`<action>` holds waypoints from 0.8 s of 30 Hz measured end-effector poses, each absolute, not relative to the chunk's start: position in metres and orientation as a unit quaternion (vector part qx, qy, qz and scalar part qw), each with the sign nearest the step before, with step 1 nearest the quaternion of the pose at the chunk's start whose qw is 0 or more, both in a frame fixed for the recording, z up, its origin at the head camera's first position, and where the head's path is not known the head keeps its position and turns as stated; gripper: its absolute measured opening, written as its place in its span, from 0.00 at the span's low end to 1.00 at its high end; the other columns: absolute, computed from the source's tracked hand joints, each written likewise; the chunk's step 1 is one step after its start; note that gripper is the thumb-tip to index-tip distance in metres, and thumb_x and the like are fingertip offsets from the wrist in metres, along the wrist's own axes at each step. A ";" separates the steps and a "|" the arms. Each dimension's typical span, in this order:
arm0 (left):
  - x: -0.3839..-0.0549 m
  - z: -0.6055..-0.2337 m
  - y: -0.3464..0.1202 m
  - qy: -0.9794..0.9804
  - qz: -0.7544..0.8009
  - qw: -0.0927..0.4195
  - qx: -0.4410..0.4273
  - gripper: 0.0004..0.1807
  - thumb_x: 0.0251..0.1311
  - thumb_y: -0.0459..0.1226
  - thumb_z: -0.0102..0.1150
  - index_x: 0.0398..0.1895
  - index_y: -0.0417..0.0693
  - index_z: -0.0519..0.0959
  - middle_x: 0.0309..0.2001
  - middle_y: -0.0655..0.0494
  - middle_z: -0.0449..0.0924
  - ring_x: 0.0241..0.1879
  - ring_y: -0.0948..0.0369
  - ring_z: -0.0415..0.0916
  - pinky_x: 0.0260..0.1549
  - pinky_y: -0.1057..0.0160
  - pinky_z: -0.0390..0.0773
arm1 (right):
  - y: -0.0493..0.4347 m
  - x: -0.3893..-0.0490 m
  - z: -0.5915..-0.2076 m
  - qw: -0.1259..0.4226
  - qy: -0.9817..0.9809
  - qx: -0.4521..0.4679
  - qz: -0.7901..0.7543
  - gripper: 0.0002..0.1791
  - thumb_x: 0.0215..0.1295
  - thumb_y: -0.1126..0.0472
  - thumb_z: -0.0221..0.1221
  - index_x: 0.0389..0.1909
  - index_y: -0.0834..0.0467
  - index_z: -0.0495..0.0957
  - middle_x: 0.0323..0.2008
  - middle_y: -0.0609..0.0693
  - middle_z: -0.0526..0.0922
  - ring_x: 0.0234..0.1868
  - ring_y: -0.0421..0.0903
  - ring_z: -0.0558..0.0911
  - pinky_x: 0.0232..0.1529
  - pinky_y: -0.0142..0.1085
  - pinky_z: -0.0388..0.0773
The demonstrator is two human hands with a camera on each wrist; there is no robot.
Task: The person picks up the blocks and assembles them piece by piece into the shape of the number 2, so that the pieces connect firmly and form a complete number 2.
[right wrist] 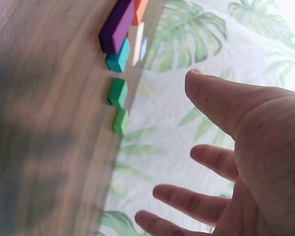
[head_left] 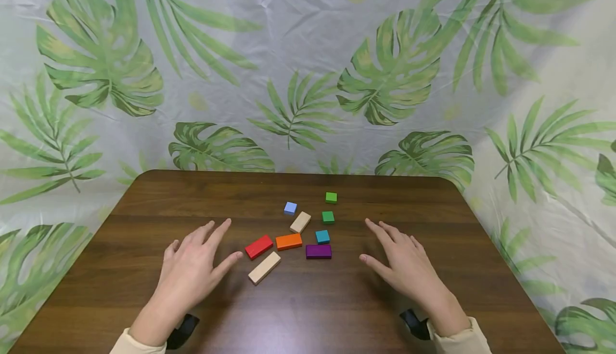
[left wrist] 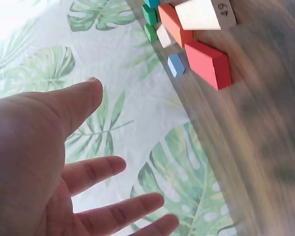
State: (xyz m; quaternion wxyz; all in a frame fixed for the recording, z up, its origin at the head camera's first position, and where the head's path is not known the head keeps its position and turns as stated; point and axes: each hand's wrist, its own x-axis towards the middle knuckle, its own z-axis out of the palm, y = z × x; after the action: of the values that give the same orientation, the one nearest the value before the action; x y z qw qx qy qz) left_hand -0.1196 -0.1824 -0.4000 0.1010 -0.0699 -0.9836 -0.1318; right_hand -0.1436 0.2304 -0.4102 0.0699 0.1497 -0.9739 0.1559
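Several small blocks lie between the two hands. My left hand (head_left: 192, 263), fingers spread and holding nothing, is nearest the red block (head_left: 259, 247) and the long plain wooden block (head_left: 264, 268). On the other side my right hand (head_left: 401, 263) also has its fingers apart and grips nothing; the purple block (head_left: 318, 252) and teal block (head_left: 322, 237) are closest to it. An orange block (head_left: 289, 241) lies beside the red one. Behind are a shorter plain block (head_left: 300, 222), a light blue block (head_left: 290, 208) and two green blocks, one nearer (head_left: 328, 217) and one farther (head_left: 331, 198).
The blocks lie on a dark brown wooden table (head_left: 366, 311) with rounded far corners. Behind its far edge hangs a pale cloth (head_left: 298, 38) printed with green leaves. In the left wrist view, the plain wooden block (left wrist: 199, 14) bears a dark number on its end.
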 end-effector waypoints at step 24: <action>-0.118 -0.445 -0.166 -0.951 -0.306 0.033 -0.037 0.19 0.52 0.49 0.85 0.46 0.60 0.90 0.35 0.66 0.84 0.39 0.65 0.79 0.30 0.61 0.75 | 0.215 -0.169 -0.453 -0.047 -0.909 0.195 0.365 0.22 0.75 0.50 0.67 0.62 0.57 0.83 0.39 0.43 0.86 0.39 0.36 0.83 0.41 0.34 0.80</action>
State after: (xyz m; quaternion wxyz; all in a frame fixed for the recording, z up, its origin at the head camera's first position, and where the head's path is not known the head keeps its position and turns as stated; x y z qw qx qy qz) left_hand -0.1181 -0.1662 -0.4452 0.0333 -0.0373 -0.9506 -0.3063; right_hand -0.1690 0.2146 -0.4528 -0.0466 0.1951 -0.9092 0.3649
